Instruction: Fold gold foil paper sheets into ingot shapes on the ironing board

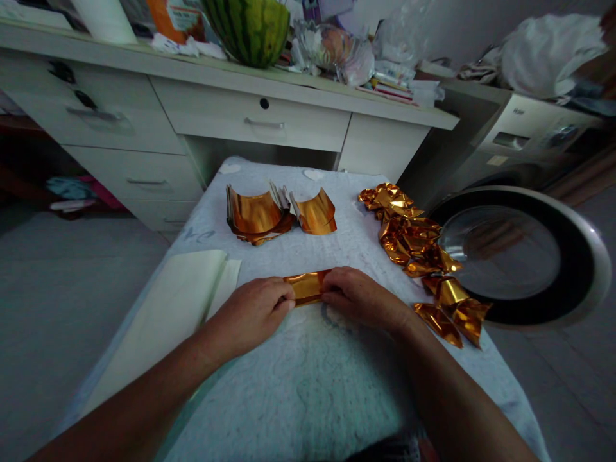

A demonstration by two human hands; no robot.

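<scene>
Between my two hands is a gold foil sheet, folded into a narrow strip and lying low over the cloth-covered table. My left hand pinches its left end, thumb toward me. The right end is gripped by my right hand, its fingers curled over the foil. Beyond them stand curved stacks of gold foil sheets, a thicker stack at left and a smaller one beside it. To the right runs a row of folded gold foil pieces, with several loose ones nearest me.
Pale paper sheets lie on the table's left side. Behind is a white drawer desk with a watermelon and plastic-wrapped items on top. At right, a washing machine's open round door stands close to the table edge.
</scene>
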